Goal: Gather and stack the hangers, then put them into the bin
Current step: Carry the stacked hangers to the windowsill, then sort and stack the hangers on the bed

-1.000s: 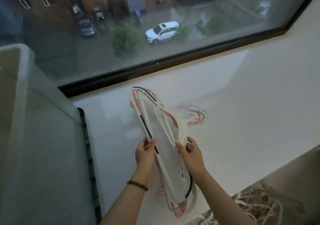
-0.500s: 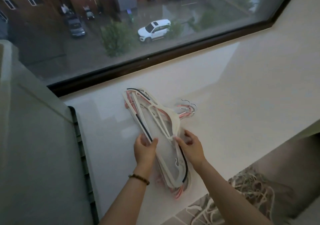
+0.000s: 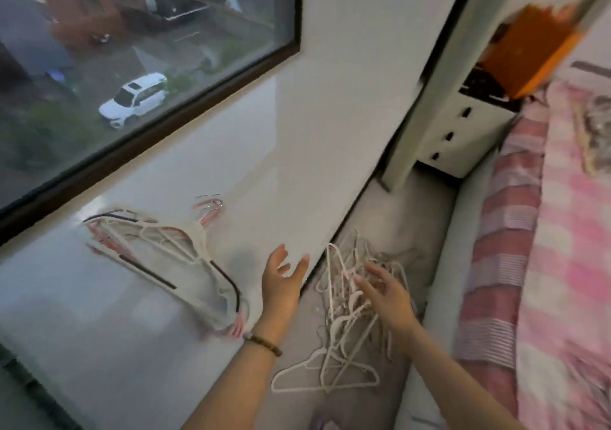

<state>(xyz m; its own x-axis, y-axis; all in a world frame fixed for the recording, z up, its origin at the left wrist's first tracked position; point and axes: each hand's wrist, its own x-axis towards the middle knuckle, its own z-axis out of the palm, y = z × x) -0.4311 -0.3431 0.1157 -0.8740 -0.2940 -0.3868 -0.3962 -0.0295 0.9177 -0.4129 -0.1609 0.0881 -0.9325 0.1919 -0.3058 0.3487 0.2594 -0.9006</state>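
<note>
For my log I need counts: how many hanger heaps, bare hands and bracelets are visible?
Hanger heaps: 2, stacked heap on the sill, tangled heap beside it
Hands: 2, left hand, right hand
Bracelets: 1, bracelet on left wrist
Total: 5

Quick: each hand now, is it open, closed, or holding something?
Left hand: open, holding nothing.
Right hand: open, holding nothing, over the loose hangers.

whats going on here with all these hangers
A person is gathering hangers. One neat stack lies on the white sill under the window, with no hand on it. Beside the sill, lower down, sits a tangled pile of white hangers. Both hands are open and hold nothing: the left hand is over the sill's edge, and the right hand is just above the pile.
</note>
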